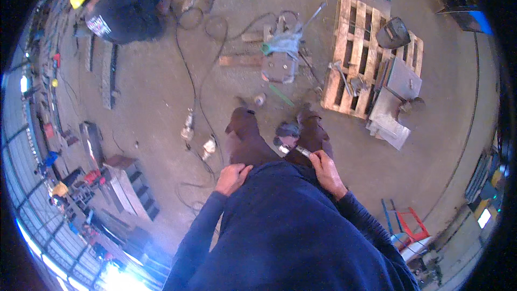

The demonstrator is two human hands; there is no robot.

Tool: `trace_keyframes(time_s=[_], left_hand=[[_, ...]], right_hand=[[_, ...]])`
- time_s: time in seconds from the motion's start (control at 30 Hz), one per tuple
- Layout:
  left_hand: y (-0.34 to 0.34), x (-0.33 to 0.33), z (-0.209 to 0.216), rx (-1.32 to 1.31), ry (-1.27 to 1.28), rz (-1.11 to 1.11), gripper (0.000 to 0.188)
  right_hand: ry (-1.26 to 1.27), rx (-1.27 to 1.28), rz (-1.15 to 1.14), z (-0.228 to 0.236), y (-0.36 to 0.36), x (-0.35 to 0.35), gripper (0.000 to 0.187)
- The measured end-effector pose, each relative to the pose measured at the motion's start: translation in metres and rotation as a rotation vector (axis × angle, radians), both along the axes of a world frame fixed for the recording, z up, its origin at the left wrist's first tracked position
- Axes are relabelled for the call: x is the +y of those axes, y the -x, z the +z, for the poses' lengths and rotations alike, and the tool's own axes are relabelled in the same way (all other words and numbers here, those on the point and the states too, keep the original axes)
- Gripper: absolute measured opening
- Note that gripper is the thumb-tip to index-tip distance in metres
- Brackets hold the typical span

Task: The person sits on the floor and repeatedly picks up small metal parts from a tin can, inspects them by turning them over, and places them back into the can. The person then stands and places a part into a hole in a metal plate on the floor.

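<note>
Your right hand (pixel 327 171) fingers closed round small silver metal stick (pixel 302 151); stick pokes out past fingertips, points up-left. Your left hand (pixel 231 178) curled on dark blue shirt hem (pixel 280 168).

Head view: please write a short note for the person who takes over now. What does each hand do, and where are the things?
Left hand: rests on the left thigh, holds nothing.
Right hand: at the right hip, fingers on a small metal piece by the pocket; whether the grip is closed on it I cannot tell.
Things: two grinders lie on the floor ahead to the left, cables attached. Steel parts lie ahead; a pallet with plates and a welding mask is to the right.
Done or left: nothing in hand shows it.
</note>
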State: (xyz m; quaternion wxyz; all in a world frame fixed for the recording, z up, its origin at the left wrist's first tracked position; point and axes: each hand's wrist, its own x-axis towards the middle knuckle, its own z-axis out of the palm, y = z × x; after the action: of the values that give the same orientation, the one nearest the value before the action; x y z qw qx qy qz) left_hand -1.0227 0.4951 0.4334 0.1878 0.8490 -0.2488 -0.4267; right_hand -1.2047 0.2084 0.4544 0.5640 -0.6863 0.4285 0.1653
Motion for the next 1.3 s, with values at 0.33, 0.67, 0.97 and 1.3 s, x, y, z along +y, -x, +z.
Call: trace_keyframes(time_s=[0.33, 0.67, 0.97, 1.3], left_hand=[[0.059, 0.025, -0.027, 0.372, -0.067, 0.032, 0.042], [-0.048, 0.004, -0.326, -0.021, 0.096, 0.525, 0.044], [-0.154, -0.071, -0.532, -0.562, 0.336, 0.782, 0.035], [-0.172, -0.078, -0.465, -0.791, 0.752, 0.907, 0.027]], right_hand=[[-0.106, 0.285, 0.172, -0.029, 0.040, 0.009, 0.039], [-0.171, 0.277, 0.611, -0.311, -0.040, -0.016, 0.033], [0.046, -0.080, 1.175, -0.593, -0.146, -0.053, 0.032], [-0.071, -0.101, 1.531, -0.658, -0.208, -0.047, 0.037]])
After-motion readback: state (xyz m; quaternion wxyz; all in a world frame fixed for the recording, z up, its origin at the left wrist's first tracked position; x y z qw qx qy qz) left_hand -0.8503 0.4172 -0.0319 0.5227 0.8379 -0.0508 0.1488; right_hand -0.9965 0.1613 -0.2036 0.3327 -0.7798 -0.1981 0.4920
